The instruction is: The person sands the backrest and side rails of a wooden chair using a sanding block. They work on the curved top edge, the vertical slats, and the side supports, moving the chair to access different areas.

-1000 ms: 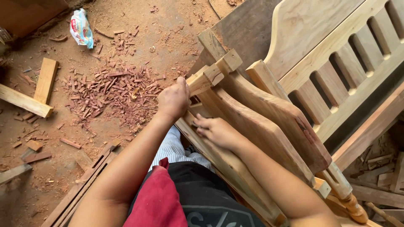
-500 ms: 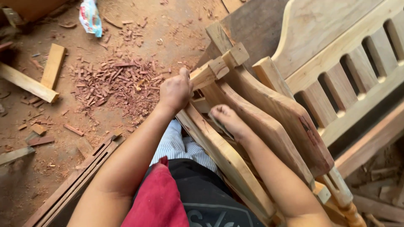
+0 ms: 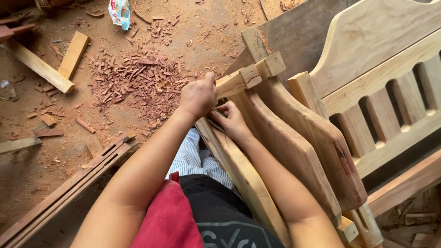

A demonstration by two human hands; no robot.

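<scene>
My left hand (image 3: 198,95) grips the end of a short pale wooden bar (image 3: 248,76) that sticks out from an unfinished wooden chair frame (image 3: 294,147) leaning across my lap. Just below it, my right hand (image 3: 232,120) pinches a thin flat dark piece (image 3: 216,125) against the long pale rail (image 3: 239,174) of the frame. What that piece is cannot be told. Both forearms reach forward over my dark shorts and a red cloth (image 3: 170,216).
A slatted wooden bench back (image 3: 381,92) stands at the right. Reddish wood chips (image 3: 133,80) are heaped on the dirt floor, with offcut boards (image 3: 55,64) at the left, long dark strips (image 3: 69,188) at lower left and a plastic wrapper (image 3: 119,11) at the top.
My right hand has slid up the rail to just beneath my left hand. The left hand keeps its hold on the bar. The camera view has shifted slightly.
</scene>
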